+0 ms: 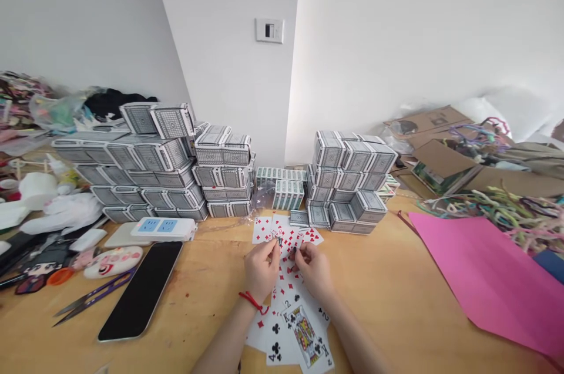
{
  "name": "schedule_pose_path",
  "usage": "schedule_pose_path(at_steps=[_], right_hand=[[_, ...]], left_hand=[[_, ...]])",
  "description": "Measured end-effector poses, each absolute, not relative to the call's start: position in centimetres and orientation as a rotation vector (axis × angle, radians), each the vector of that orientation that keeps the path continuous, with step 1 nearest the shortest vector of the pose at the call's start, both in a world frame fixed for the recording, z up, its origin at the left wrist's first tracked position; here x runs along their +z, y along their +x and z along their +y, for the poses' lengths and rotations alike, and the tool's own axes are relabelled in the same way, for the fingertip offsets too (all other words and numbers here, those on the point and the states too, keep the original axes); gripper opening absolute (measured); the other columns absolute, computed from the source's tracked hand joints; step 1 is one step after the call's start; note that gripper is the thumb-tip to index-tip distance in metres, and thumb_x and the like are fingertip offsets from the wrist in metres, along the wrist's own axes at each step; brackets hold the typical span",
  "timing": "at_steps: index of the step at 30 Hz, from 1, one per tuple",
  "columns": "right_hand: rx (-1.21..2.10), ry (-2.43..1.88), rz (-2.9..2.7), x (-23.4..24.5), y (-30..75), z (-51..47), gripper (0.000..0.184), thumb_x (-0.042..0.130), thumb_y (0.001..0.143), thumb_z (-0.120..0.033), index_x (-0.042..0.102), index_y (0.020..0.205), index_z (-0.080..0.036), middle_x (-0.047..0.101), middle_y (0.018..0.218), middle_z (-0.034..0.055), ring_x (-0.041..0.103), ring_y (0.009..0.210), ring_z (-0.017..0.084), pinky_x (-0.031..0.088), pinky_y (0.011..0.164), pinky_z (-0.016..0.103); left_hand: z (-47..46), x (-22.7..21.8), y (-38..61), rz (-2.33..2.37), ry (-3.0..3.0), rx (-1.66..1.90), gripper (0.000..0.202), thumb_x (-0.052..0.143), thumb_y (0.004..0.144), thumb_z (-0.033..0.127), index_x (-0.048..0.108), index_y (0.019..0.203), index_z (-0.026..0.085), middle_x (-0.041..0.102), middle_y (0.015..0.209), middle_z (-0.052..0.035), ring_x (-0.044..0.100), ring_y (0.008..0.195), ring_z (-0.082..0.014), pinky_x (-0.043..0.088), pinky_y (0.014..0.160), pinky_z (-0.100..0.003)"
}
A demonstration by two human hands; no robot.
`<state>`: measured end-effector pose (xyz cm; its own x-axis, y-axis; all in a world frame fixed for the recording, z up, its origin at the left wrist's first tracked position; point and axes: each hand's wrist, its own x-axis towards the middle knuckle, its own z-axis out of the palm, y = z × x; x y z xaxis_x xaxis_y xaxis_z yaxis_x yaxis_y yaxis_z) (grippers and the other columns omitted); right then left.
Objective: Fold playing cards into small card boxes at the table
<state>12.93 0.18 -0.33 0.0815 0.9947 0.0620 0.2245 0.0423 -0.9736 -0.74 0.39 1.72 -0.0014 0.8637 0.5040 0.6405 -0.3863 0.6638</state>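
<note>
My left hand (pixel 263 268), with a red string bracelet (pixel 252 301) at its wrist, is closed in a pinch above spread playing cards (pixel 288 292). Opposite it, my right hand (pixel 312 271) pinches too, thumb against forefinger. Small dark bits show at both sets of fingertips, but what they are is too small to make out. Red-suit cards (pixel 263 229) lie face up beyond the fingers. Nearer me, a king of clubs (pixel 306 333) overlaps a four of clubs (pixel 277 344) between my forearms.
Stacks of grey-backed card packs stand left (pixel 167 154) and right (pixel 352 168), with green-patterned packs (pixel 288 193) between. A phone (pixel 143 292), scissors (pixel 94 295) and a power strip (pixel 165 228) lie left. Pink paper (pixel 476 280), fuzzy strands (pixel 493 218) and an open cardboard box (pixel 449 165) are right.
</note>
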Motion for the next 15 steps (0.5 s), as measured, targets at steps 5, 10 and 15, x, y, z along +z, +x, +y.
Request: schedule_pose_path(at_steps=[5,10,15], right_hand=[[1.124,-1.275,-1.290,-0.3,12.9,0.7,0.029,0.050,0.072,-0.046,0.055,0.074,-0.017,0.063,0.064,0.0015,0.060,0.046,0.014,0.045,0.045,0.024],[1.142,-1.277,-1.307,-1.0,13.1,1.1,0.026,0.049,0.072,-0.042,0.053,0.071,-0.017,0.063,0.063,0.0011,0.062,0.051,0.016,0.047,0.047,0.024],[1.020,-1.333,-1.294,-1.3,12.8,0.6,0.021,0.048,0.072,-0.039,0.047,0.066,-0.020,0.060,0.056,0.0000,0.060,0.049,0.017,0.045,0.046,0.024]], left_hand=[[0.6,1.7,-0.7,1.593,1.966,1.391,0.028,0.040,0.083,0.030,0.060,0.069,0.017,0.054,0.052,-0.0011,0.049,0.048,-0.0128,0.039,0.053,-0.023],[0.8,1.3,-0.8,1.578,1.915,1.430,0.028,0.041,0.082,0.031,0.061,0.069,0.016,0.047,0.045,0.0023,0.042,0.041,-0.0099,0.036,0.046,-0.020],[0.7,1.1,-0.9,1.546,1.890,1.392,0.030,0.041,0.081,0.032,0.061,0.066,0.015,0.046,0.044,0.0029,0.039,0.038,-0.0083,0.034,0.042,-0.018]])
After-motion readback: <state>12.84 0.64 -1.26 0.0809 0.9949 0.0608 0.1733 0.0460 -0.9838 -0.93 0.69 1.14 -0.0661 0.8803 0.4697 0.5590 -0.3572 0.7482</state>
